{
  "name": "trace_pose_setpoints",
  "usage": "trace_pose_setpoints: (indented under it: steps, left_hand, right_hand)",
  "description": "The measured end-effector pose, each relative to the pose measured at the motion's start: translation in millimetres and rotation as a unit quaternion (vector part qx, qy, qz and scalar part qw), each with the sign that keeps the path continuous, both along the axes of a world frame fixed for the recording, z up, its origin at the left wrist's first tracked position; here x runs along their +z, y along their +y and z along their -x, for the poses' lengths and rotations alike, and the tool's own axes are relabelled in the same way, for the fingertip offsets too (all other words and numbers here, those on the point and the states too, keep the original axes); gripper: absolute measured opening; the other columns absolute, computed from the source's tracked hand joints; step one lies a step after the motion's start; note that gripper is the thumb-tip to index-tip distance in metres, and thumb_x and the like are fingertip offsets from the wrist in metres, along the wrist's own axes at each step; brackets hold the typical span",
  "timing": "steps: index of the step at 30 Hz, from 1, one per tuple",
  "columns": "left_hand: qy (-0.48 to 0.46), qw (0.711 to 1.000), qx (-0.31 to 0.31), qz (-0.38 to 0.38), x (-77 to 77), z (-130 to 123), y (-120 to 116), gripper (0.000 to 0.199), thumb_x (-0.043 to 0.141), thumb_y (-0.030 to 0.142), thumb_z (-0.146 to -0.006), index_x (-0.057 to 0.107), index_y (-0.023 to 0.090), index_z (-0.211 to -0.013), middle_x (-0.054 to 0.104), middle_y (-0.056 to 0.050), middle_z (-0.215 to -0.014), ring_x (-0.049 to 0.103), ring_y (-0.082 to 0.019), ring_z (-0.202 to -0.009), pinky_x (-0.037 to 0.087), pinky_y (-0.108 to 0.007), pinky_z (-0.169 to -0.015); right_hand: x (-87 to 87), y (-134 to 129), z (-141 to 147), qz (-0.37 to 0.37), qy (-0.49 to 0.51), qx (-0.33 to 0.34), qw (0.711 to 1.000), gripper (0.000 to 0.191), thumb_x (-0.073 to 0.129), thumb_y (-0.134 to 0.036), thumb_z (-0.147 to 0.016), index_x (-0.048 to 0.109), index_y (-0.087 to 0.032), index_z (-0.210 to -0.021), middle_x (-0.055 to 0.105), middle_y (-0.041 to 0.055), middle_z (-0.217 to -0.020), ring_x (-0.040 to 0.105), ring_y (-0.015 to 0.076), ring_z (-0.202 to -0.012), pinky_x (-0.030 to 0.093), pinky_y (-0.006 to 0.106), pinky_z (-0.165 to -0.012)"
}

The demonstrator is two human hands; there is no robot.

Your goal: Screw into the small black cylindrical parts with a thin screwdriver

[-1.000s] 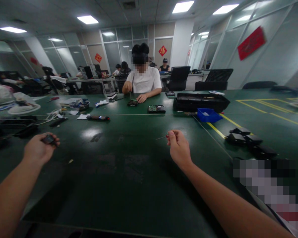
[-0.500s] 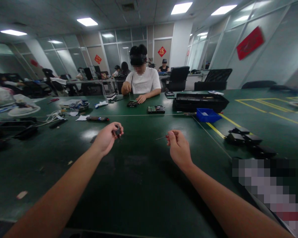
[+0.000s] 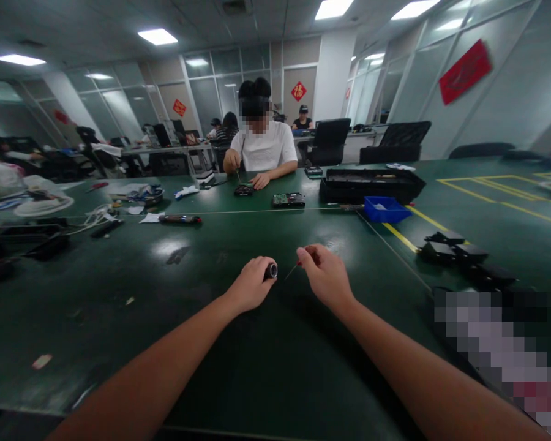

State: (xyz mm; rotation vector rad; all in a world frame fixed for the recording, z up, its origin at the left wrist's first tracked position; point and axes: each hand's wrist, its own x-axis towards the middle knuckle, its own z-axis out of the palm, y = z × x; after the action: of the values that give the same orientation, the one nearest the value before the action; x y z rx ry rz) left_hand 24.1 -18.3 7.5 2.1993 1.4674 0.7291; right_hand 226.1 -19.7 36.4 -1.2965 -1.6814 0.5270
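The dark, round part is up off the table, in the left hand, its ring-like end turned toward the right; the fingers curl closed around it; just beside it, the thin driver slants down from the right hand, whose thumb and fingers are pinched tight on its red end; the tip is near the part, apart from it as far as I can see; under both hands lies the green table; beyond them sits a circuit board, with a blue bin and a long black tray to its right; across from us, a person in white bends over a small device, tool in hand.
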Motion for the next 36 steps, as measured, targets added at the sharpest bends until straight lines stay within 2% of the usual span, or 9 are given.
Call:
trace_pose_setpoints:
  steps: [4, 8, 11, 15, 21, 26, 36]
  left_hand:
    - [-0.038, 0.999, -0.018, -0.012, -1.6, 8.6, 6.6, 0.023, 0.067, 0.022, -0.088, 0.065, 0.022, -0.111, 0.065, -0.006, -0.113, 0.058, -0.025, -0.109, 0.045, -0.04, -0.098]
    - [-0.057, 0.998, -0.007, -0.031, -2.0, 10.3, 9.1, 0.028, 0.07, 0.017, -0.086, 0.067, 0.022, -0.113, 0.067, -0.005, -0.115, 0.059, -0.024, -0.11, 0.044, -0.04, -0.1]
    - [-0.065, 0.997, -0.005, -0.039, -3.5, 10.9, 9.9, 0.029, 0.071, 0.017, -0.085, 0.067, 0.024, -0.114, 0.067, -0.004, -0.113, 0.059, -0.023, -0.109, 0.044, -0.039, -0.099]
    - [-0.07, 0.997, -0.007, -0.043, -3.9, 11.4, 9.9, 0.031, 0.071, 0.018, -0.086, 0.067, 0.025, -0.115, 0.068, -0.003, -0.111, 0.06, -0.023, -0.107, 0.045, -0.039, -0.097]
    - [-0.089, 0.995, -0.008, -0.052, -3.8, 12.3, 10.3, 0.032, 0.071, 0.017, -0.086, 0.066, 0.024, -0.117, 0.068, -0.003, -0.115, 0.06, -0.022, -0.11, 0.043, -0.038, -0.101]
    - [-0.089, 0.995, -0.01, -0.049, -4.3, 12.9, 11.2, 0.032, 0.07, 0.017, -0.086, 0.067, 0.024, -0.118, 0.068, -0.003, -0.114, 0.06, -0.022, -0.11, 0.044, -0.039, -0.1]
    - [-0.083, 0.995, -0.006, -0.048, -1.7, 13.5, 10.1, 0.034, 0.07, 0.02, -0.087, 0.067, 0.024, -0.121, 0.068, -0.004, -0.115, 0.061, -0.023, -0.11, 0.045, -0.039, -0.1]
  right_hand:
    - [4.3, -3.0, 0.7, 0.012, 0.023, 0.006, 1.0, 0.033, 0.056, -0.049, -0.093, 0.064, -0.021, -0.077, 0.064, 0.001, -0.066, 0.058, 0.0176, -0.061, 0.042, 0.031, -0.06]
    - [2.2, -0.5, -0.3, 0.013, 0.136, 0.011, 0.991, 0.028, 0.054, -0.043, -0.094, 0.065, -0.02, -0.085, 0.068, 0.0028, -0.073, 0.063, 0.0179, -0.067, 0.047, 0.032, -0.065]
    - [-0.6, 2.3, 0.4, 0.011, 0.181, 0.029, 0.983, 0.027, 0.055, -0.043, -0.093, 0.066, -0.019, -0.09, 0.071, 0.0048, -0.078, 0.065, 0.0183, -0.07, 0.05, 0.033, -0.07]
    - [-4.8, 4.0, 2.5, 0.023, 0.17, 0.04, 0.984, 0.027, 0.057, -0.044, -0.092, 0.066, -0.018, -0.093, 0.072, 0.0062, -0.081, 0.067, 0.0194, -0.074, 0.053, 0.035, -0.073]
    - [-11.2, 8.6, 2.1, 0.021, 0.177, 0.017, 0.984, 0.027, 0.056, -0.045, -0.093, 0.064, -0.019, -0.097, 0.072, 0.0076, -0.086, 0.069, 0.0212, -0.08, 0.055, 0.038, -0.078]
    - [-12.2, 11.6, 1.0, 0.03, 0.204, 0.047, 0.977, 0.029, 0.058, -0.047, -0.09, 0.065, -0.019, -0.094, 0.073, 0.0081, -0.085, 0.069, 0.0213, -0.077, 0.056, 0.039, -0.076]
    - [-9.6, 8.1, 1.1, 0.034, 0.159, 0.008, 0.987, 0.032, 0.054, -0.048, -0.093, 0.066, -0.018, -0.097, 0.074, 0.0087, -0.088, 0.07, 0.021, -0.08, 0.054, 0.036, -0.076]
